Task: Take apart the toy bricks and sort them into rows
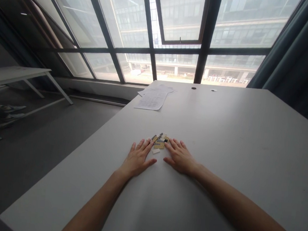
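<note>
A small cluster of toy bricks [160, 141], yellow, grey and black, lies on the white table [235, 136]. A single white brick [156, 151] rests just in front of it. My left hand [137, 158] lies flat on the table to the left of the bricks, fingers spread, fingertips close to the cluster. My right hand [179, 156] lies flat to the right, fingers stretched out, index fingertip at the cluster's edge. Neither hand holds anything.
Printed paper sheets [153, 97] lie at the table's far left corner. Two small round cable holes [194, 88] sit near the far edge. Large windows rise behind. Another white table [15, 74] stands to the left over grey floor; a dark curtain [299, 59] hangs at right.
</note>
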`<state>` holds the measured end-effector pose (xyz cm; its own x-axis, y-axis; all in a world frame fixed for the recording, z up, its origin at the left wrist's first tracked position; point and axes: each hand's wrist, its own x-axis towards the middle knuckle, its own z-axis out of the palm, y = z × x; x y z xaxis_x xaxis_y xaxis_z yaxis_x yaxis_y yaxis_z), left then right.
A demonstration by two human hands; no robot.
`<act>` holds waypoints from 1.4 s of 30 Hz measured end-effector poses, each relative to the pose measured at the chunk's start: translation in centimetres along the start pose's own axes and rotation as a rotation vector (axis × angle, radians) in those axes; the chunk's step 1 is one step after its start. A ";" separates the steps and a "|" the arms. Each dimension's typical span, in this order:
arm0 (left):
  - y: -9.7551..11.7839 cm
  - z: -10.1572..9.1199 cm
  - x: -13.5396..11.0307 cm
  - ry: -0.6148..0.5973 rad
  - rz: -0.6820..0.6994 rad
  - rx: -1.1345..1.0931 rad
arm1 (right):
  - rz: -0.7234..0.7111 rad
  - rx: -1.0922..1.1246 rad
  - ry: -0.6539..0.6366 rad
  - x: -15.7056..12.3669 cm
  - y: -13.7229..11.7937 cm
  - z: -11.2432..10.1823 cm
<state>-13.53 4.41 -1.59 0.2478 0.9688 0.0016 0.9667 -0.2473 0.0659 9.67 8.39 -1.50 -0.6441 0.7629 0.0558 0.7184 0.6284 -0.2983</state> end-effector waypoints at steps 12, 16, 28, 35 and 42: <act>0.0 0.6 0.4 0.108 -0.011 -0.066 | -0.057 0.052 -0.017 -1.3 1.2 -0.9; 0.4 0.7 1.1 0.125 -0.087 -0.051 | -0.055 0.061 0.010 -3.6 1.9 -1.4; 0.6 0.1 1.2 0.511 0.082 -0.326 | -0.003 0.290 0.182 -15.4 6.2 -3.3; 2.8 -0.4 1.9 0.578 0.215 -0.398 | 0.327 0.500 0.492 -24.1 7.9 -3.9; 6.1 -0.9 2.7 0.613 0.373 -0.363 | 0.494 0.954 0.927 -25.6 8.7 -3.7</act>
<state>-7.00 5.52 -0.30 0.3694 0.6851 0.6278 0.7198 -0.6383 0.2731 33.38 -5.13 -2.02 0.2875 0.9266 0.2424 0.1254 0.2145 -0.9687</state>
